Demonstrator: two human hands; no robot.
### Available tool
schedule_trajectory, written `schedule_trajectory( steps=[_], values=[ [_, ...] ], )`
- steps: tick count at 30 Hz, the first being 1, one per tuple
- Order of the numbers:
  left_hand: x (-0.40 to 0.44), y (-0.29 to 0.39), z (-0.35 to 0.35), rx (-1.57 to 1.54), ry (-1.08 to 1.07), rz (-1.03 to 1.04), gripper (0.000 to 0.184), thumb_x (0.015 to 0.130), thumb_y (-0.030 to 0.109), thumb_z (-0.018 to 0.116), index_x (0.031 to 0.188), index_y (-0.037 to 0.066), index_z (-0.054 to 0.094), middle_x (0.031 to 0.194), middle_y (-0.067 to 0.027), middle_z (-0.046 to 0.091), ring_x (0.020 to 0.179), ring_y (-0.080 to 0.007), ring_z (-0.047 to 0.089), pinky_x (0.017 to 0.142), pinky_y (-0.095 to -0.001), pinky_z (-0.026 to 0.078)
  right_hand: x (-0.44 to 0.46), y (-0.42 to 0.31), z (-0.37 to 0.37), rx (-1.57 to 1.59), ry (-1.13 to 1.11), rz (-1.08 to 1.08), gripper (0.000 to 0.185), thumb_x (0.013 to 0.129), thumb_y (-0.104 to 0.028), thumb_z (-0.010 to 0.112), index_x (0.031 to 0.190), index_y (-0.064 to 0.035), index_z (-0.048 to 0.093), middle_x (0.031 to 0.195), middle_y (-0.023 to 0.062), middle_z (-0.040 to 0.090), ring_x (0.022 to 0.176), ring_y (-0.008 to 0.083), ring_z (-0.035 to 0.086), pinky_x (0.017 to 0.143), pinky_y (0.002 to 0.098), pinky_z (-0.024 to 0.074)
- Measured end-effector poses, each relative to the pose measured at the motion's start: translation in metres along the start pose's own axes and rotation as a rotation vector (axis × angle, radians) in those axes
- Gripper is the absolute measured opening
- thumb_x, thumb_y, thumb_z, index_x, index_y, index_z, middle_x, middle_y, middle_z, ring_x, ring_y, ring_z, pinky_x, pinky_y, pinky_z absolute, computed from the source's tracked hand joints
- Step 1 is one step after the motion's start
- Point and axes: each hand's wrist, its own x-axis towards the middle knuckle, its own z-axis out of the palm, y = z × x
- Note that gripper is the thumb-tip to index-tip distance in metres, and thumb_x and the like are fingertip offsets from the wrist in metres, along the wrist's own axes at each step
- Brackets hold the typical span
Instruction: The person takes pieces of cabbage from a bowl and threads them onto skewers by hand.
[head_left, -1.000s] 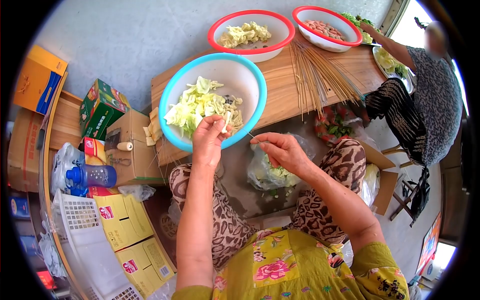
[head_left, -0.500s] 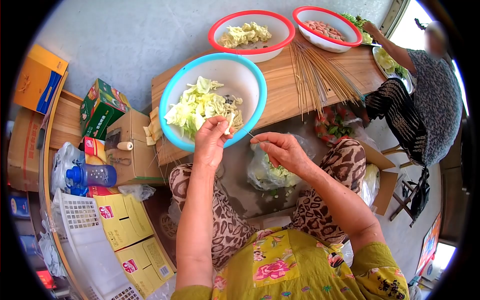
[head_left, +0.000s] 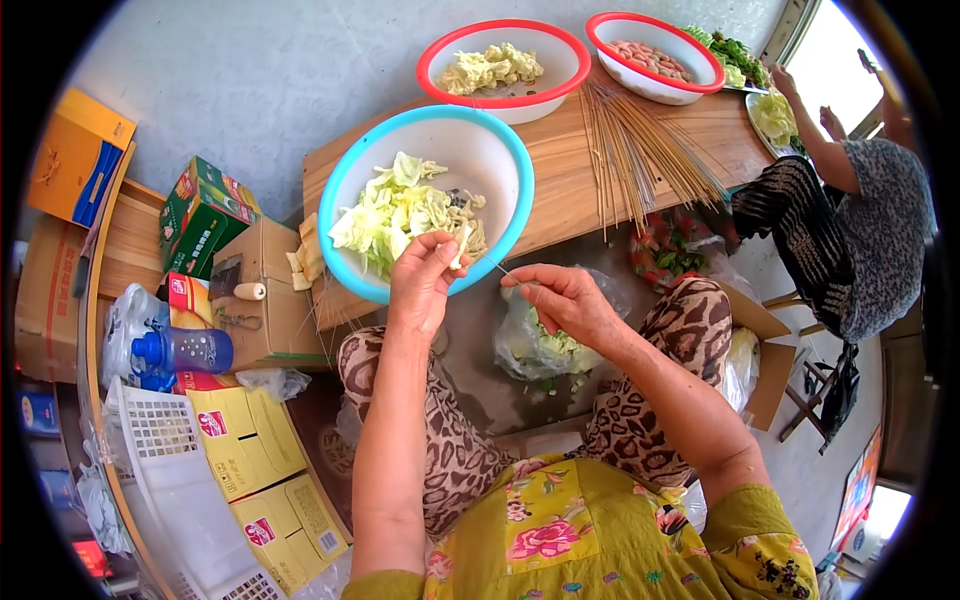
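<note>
A pale leaf piece [head_left: 462, 245] was pinched between the thumb and fingers of my left hand [head_left: 420, 275], just over the near rim of the blue-rimmed bowl [head_left: 526, 190]. My right hand [head_left: 560, 300] was a little to the right, its thumb and forefinger clamped on a thin stick [head_left: 503, 270]; only a short end showed, pointing toward the leaf, and the rest was hidden by my fingers. I could not tell whether stick and leaf touched.

My left hand stood in front of part of the bowl's near rim. Inside lay a heap of torn leaves [head_left: 385, 220]. The bowl stood on a wooden table [head_left: 555, 180], beside a red-rimmed bowl [head_left: 586, 65] of yellowish leaves at the far side. Farther right were a fan of skewers [head_left: 640, 150] and a second red-rimmed bowl [head_left: 655, 18] of pinkish pieces. Below my right hand, a clear plastic bag [head_left: 540, 345] held chopped greens. At the far right sat another person [head_left: 875, 240].

To the left, a green box [head_left: 203, 215] carried pale characters, too small for me to read. The yellow cartons [head_left: 250, 440], nearer, bore red logos and a barcode; the blue bottle [head_left: 205, 351] had pale, illegible markings.
</note>
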Motion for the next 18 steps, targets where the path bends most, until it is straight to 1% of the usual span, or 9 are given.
schedule_trajectory(
  steps=[8,14,16,18],
  values=[
    [-0.0004,-0.0004,0.0008,0.020,-0.006,-0.009,0.014,0.084,0.004,0.064,0.096,0.005,0.058,0.082,-0.0047,0.061,0.072,-0.0151,0.062,0.061,-0.0246,0.053,0.0007,0.0009,-0.0006,0.036,-0.007,-0.005,0.022,0.092,-0.011,0.051,0.109,-0.0011,0.062,0.057,-0.0032,0.049,0.047,0.0037,0.043,0.045,0.0219,0.0370],
    [-0.0013,-0.0003,0.0015,0.034,-0.021,-0.018,0.013,0.084,0.004,0.064,0.096,0.005,0.058,0.082,-0.0049,0.062,0.072,-0.0145,0.062,0.061,-0.0244,0.052,0.0008,-0.0013,-0.0009,0.005,-0.005,-0.003,0.023,0.092,-0.011,0.051,0.109,-0.0011,0.063,0.058,-0.0033,0.049,0.047,0.0038,0.043,0.045,0.0217,0.0369],
    [-0.0017,0.0003,0.0012,0.045,-0.026,-0.026,0.015,0.083,0.006,0.066,0.096,0.005,0.058,0.085,-0.0044,0.062,0.073,-0.0142,0.061,0.063,-0.0249,0.049,0.0008,-0.0015,-0.0006,0.009,-0.004,-0.001,0.023,0.092,-0.011,0.052,0.109,-0.0011,0.063,0.058,-0.0033,0.049,0.047,0.0038,0.043,0.044,0.0218,0.0369],
    [-0.0019,0.0008,0.0006,0.039,-0.034,-0.034,0.014,0.084,0.005,0.065,0.096,0.005,0.058,0.083,-0.0049,0.062,0.073,-0.0142,0.061,0.062,-0.0243,0.050,0.0009,-0.0013,-0.0002,0.014,-0.006,0.002,0.023,0.092,-0.011,0.052,0.109,-0.0011,0.063,0.058,-0.0033,0.049,0.047,0.0038,0.043,0.044,0.0218,0.0369]
  ],
)
